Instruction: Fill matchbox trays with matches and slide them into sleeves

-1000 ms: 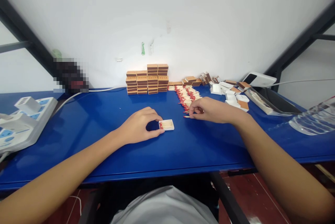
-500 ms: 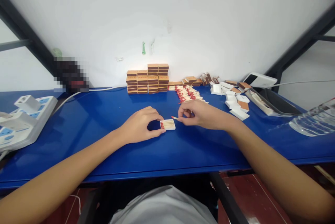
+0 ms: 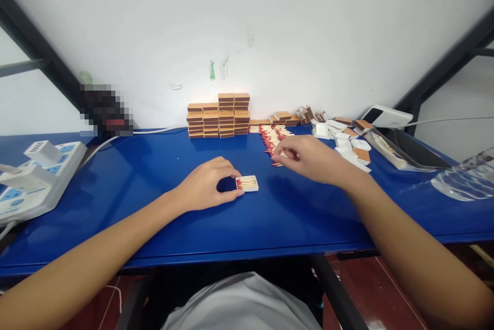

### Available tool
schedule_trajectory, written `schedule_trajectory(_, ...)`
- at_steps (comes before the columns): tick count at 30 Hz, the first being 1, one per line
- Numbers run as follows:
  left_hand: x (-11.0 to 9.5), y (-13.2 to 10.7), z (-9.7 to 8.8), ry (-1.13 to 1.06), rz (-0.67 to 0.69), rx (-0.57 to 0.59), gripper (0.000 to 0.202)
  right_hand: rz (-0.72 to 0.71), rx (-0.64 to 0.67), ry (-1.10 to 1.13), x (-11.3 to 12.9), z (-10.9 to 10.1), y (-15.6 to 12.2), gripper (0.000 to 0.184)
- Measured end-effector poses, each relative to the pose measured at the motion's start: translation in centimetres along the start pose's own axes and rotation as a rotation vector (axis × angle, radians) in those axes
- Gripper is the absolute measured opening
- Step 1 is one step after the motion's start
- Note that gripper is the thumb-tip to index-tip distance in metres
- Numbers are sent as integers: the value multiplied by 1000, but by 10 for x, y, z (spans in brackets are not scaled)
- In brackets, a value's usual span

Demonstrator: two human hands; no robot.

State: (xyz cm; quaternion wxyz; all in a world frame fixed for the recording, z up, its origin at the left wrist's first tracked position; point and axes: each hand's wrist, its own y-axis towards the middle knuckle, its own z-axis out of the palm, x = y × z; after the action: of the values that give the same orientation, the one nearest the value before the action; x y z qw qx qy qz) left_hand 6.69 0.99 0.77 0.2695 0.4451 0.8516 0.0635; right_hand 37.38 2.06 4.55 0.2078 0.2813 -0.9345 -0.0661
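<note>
A small white matchbox tray (image 3: 247,183) with several red-tipped matches in it lies on the blue table (image 3: 154,227). My left hand (image 3: 208,183) pinches the tray's left end between thumb and fingers. My right hand (image 3: 309,157) reaches over the near end of a pile of loose matches (image 3: 275,139), fingertips curled down onto the matches; whether they grip one I cannot tell.
Stacked brown matchboxes (image 3: 218,116) stand against the white wall. White trays and brown sleeves (image 3: 347,139) lie scattered at the right. A power strip (image 3: 34,175) sits at the left edge. A phone (image 3: 388,115) and clear plastic (image 3: 463,180) lie at far right.
My right hand carried a match to the tray half a second ago, then moved back right to the match pile. The left hand and the tray stayed put.
</note>
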Motion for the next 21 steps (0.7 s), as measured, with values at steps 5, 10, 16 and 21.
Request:
schedule_trajectory(5,2,-1,-1,8,-4,8,24,59,149,11,-35,-11,-3,20)
schedule_trajectory(10,2,-1,-1,9,-8,4,25,2,202,52,-34,-1,0,22)
schedule_trajectory(16,2,-1,-2,18,5,4,24,70,245,22,-32,7,3,29)
schedule_trajectory(21,1,-1,-1,18,-3,11,25,79,252,62,-21,10,3,23)
